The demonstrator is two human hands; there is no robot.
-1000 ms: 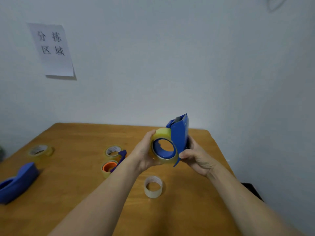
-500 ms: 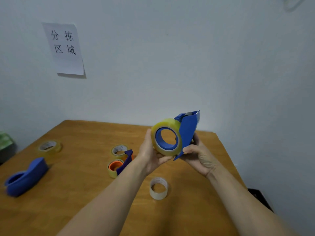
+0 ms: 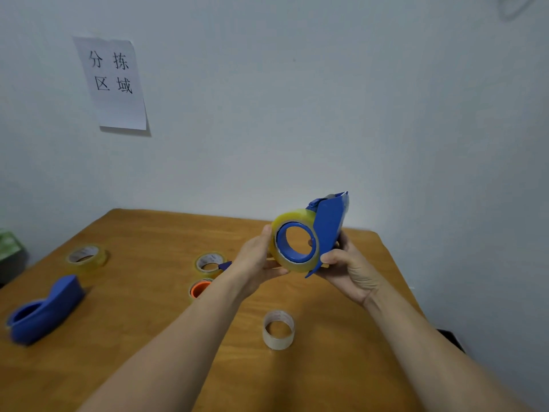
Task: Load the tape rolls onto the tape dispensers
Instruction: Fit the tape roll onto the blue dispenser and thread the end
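Note:
Above the wooden table [image 3: 148,337] I hold a blue tape dispenser [image 3: 328,230] with a yellowish tape roll [image 3: 292,217] seated on its blue hub. My right hand [image 3: 344,266] grips the dispenser from behind and below. My left hand [image 3: 257,260] cups the left side of the roll. A second blue dispenser [image 3: 44,310] lies on the table at the left. Loose rolls lie around: one at far left [image 3: 86,257], one in the middle [image 3: 209,263], an orange-cored one [image 3: 199,288], and a thin clear roll [image 3: 278,330] standing near me.
A paper sign [image 3: 114,84] with characters hangs on the white wall. A small blue part [image 3: 224,265] shows beside the middle roll, mostly behind my left forearm. A green object [image 3: 9,245] sits at the left edge. The table's right edge runs close to my right arm.
Over the second the dispenser with its roll rose a little and tilted, showing more of the roll's open face. My view shifted, so the table items slid right.

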